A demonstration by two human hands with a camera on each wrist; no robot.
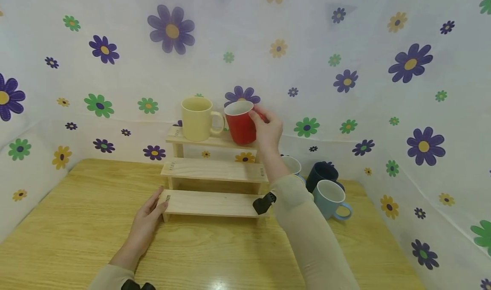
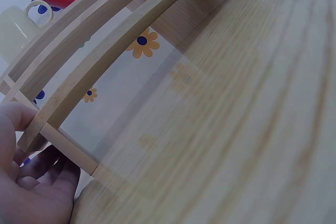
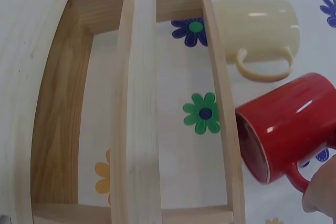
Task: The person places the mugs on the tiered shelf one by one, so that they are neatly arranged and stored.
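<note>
My right hand (image 1: 268,130) grips a red mug (image 1: 241,126) by its handle side, with the thumb near the white rim. The mug leans a little, its base right at the top step of a three-tier wooden shelf (image 1: 215,170). To its left a pale yellow mug (image 1: 197,121) stands upright on that step, handle pointing right. In the right wrist view the red mug's (image 3: 289,124) base overlaps the step's edge. My left hand (image 1: 145,221) holds the left end of the lowest step; the left wrist view shows thumb and curled fingers (image 2: 58,174) around that corner.
Right of the shelf, on the wooden table (image 1: 96,221), stand a light blue mug (image 1: 326,200), a dark navy mug (image 1: 320,175) and a white-lined mug (image 1: 291,164) partly hidden by my right arm. A flower-printed cloth (image 1: 230,34) hangs behind and at the sides.
</note>
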